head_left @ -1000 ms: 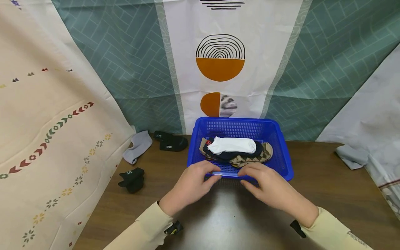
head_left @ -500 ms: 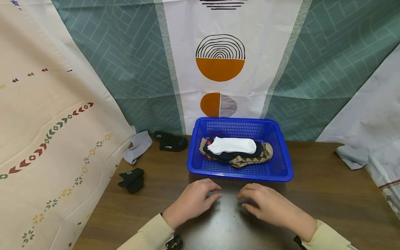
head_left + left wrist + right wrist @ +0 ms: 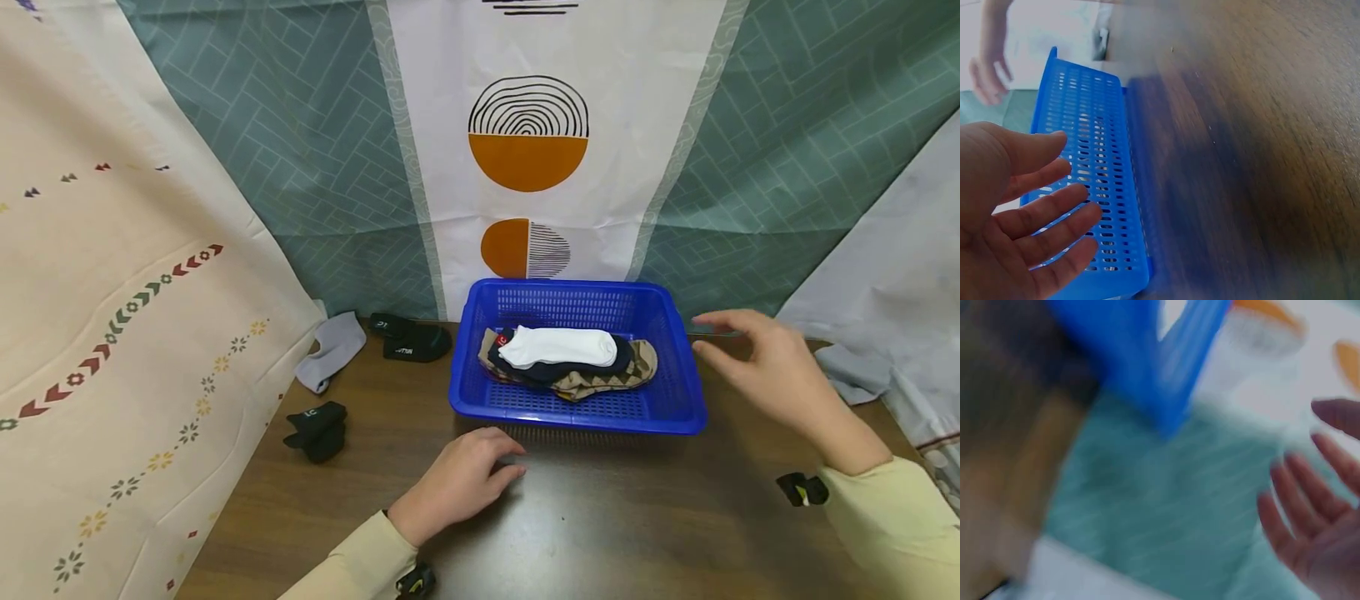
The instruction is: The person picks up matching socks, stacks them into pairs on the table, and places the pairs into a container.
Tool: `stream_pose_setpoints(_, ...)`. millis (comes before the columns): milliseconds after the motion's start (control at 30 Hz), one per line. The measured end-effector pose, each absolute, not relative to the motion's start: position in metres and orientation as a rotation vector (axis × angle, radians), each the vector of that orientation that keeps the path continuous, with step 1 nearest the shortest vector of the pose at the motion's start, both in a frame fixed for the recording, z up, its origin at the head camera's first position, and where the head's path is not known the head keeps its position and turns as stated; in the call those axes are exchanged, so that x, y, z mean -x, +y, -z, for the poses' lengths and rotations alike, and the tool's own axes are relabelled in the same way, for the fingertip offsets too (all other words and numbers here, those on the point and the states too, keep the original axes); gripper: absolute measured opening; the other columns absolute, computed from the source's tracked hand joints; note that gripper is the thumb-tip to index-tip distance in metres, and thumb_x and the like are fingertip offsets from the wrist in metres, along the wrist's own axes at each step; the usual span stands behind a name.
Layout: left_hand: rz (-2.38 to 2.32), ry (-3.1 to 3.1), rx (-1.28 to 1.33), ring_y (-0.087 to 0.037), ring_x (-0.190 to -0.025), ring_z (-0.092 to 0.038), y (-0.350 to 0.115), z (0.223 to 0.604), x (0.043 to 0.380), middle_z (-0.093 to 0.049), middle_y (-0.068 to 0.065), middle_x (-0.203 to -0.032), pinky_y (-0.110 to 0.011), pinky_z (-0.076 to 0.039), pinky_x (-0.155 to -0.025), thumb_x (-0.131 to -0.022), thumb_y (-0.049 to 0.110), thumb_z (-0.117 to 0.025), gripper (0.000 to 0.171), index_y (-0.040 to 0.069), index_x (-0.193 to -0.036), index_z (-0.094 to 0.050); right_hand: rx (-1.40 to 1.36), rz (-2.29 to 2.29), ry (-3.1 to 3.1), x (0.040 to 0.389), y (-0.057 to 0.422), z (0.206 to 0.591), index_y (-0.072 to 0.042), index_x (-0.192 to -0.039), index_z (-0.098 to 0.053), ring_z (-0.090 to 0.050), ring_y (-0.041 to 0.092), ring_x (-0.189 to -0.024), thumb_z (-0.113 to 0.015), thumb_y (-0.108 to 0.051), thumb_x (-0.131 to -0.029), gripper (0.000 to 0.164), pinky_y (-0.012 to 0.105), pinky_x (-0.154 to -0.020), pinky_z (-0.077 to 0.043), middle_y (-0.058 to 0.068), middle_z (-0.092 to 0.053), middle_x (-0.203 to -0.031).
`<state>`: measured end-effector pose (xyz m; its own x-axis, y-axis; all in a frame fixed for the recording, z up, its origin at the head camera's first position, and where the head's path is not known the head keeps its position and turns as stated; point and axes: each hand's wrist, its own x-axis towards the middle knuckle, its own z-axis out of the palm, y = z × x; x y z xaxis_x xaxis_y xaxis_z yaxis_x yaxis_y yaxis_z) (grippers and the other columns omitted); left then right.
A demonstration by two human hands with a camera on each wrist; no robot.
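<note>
A blue plastic basket (image 3: 577, 419) stands at the back of the table. Inside it, white socks (image 3: 558, 347) lie over dark navy socks (image 3: 536, 377) and brown patterned socks (image 3: 600, 383). In front of the basket's near wall, my left hand (image 3: 461, 481) is held with loosely bent fingers and nothing in its grasp; the left wrist view shows its palm beside the slotted wall. My right hand (image 3: 772, 371) is raised just off the basket's right side, fingers apart, holding nothing. Behind it, a grey sock (image 3: 855, 372) is partly covered. The right wrist view is blurred.
Left of the basket lie black socks (image 3: 416, 342) and a light grey sock (image 3: 330, 350). Another black pair (image 3: 318, 432) is nearer on the left. Hanging patterned cloths (image 3: 337, 167) close off the back and sides of the wooden table (image 3: 600, 517).
Both hands have come off the basket's front rim and drawn back. After that, my right hand has swung right and away to the basket's right side, while the left has stayed in front.
</note>
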<state>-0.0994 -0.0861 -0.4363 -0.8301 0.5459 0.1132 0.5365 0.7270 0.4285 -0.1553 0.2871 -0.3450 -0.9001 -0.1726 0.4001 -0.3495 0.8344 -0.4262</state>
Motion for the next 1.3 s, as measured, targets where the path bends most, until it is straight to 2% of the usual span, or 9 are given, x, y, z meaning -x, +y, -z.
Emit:
stream_pose_setpoints(133,-0.683,2.910,-0.884,-0.004,-0.094,-0.061,-0.088,0.437,0.100,-0.066,0.011,-0.100,-0.027,-0.051,-0.081,-0.088,0.032,-0.064,0.020,0.020,-0.103,-0.069,-0.131,-0.702,-2.686,0.182,0.344,0.367,-0.006,-0.121,-0.059,-0.053,0.043,-0.096,-0.064,-0.027,-0.087,0.041,0.054,-0.079,-0.038,0.027,-0.055,-0.120)
stream_pose_setpoints(233,-0.662,2.919,-0.868,-0.005,-0.094,-0.061,-0.091,0.438,0.100,-0.066,0.010,-0.100,-0.028,-0.051,-0.081,-0.088,0.033,-0.064,0.020,0.020,-0.103,-0.069,0.001,-0.661,-2.700,0.193,0.381,0.388,0.003,-0.118,-0.057,-0.043,0.051,-0.110,-0.061,-0.019,-0.087,0.039,0.060,-0.089,-0.031,0.035,-0.049,-0.121)
stream_pose_setpoints(333,-0.650,2.916,-0.852,-0.005,-0.093,-0.061,-0.092,0.440,0.101,-0.066,0.009,-0.100,-0.029,-0.052,-0.081,-0.088,0.033,-0.064,0.021,0.019,-0.103,-0.069,0.105,-0.573,-2.738,0.199,0.407,0.407,0.010,-0.117,-0.054,-0.035,0.055,-0.116,-0.059,-0.015,-0.085,0.041,0.062,-0.095,-0.026,0.041,-0.050,-0.112)
stream_pose_setpoints(467,-0.640,2.896,-0.833,-0.006,-0.092,-0.061,-0.092,0.443,0.102,-0.067,0.009,-0.099,-0.029,-0.052,-0.080,-0.088,0.032,-0.064,0.022,0.018,-0.104,-0.069,0.239,-0.481,-2.855,0.201,0.429,0.428,0.013,-0.123,-0.046,-0.029,0.058,-0.118,-0.058,-0.023,-0.086,0.053,0.064,-0.097,-0.024,0.045,-0.046,-0.111)
stream_pose_setpoints(567,-0.624,2.894,-0.826,-0.006,-0.092,-0.061,-0.092,0.446,0.103,-0.067,0.009,-0.099,-0.029,-0.052,-0.080,-0.087,0.032,-0.065,0.022,0.019,-0.103,-0.069,0.321,-0.481,-2.939,0.201,0.438,0.442,0.013,-0.130,-0.039,-0.026,0.060,-0.116,-0.057,-0.030,-0.088,0.062,0.066,-0.091,-0.026,0.046,-0.036,-0.119)
stream_pose_setpoints(700,-0.611,2.905,-0.831,-0.006,-0.093,-0.061,-0.092,0.447,0.103,-0.067,0.009,-0.099,-0.029,-0.052,-0.080,-0.087,0.033,-0.065,0.020,0.020,-0.102,-0.070,0.430,-0.530,-3.066,0.202,0.450,0.458,0.009,-0.142,-0.019,-0.016,0.066,-0.117,-0.054,-0.048,-0.088,0.085,0.070,-0.086,-0.023,0.049,-0.015,-0.129)
stream_pose_setpoints(833,-0.605,2.906,-0.846,-0.006,-0.093,-0.061,-0.091,0.447,0.103,-0.067,0.009,-0.099,-0.029,-0.052,-0.080,-0.087,0.033,-0.065,0.020,0.020,-0.102,-0.070,0.488,-0.542,-3.181,0.205,0.461,0.469,0.006,-0.145,-0.002,-0.008,0.073,-0.116,-0.049,-0.062,-0.085,0.101,0.072,-0.085,-0.021,0.053,-0.003,-0.130)
stream_pose_setpoints(1100,-0.594,2.886,-0.840,-0.007,-0.095,-0.061,-0.091,0.448,0.102,-0.067,0.008,-0.100,-0.030,-0.051,-0.081,-0.087,0.032,-0.064,0.022,0.018,-0.103,-0.070,0.444,-0.453,-3.255,0.201,0.467,0.475,0.016,-0.130,-0.025,-0.020,0.068,-0.109,-0.044,-0.064,-0.086,0.093,0.070,-0.084,-0.026,0.051,-0.025,-0.118)
stream_pose_setpoints(1300,-0.595,2.885,-0.852,-0.007,-0.095,-0.061,-0.091,0.449,0.102,-0.067,0.009,-0.099,-0.030,-0.051,-0.081,-0.087,0.032,-0.064,0.021,0.019,-0.103,-0.070,0.201,-0.384,-3.174,0.198,0.461,0.476,0.015,-0.102,-0.048,-0.039,0.064,-0.091,-0.059,-0.043,-0.086,0.060,0.064,-0.070,-0.034,0.044,-0.048,-0.097)
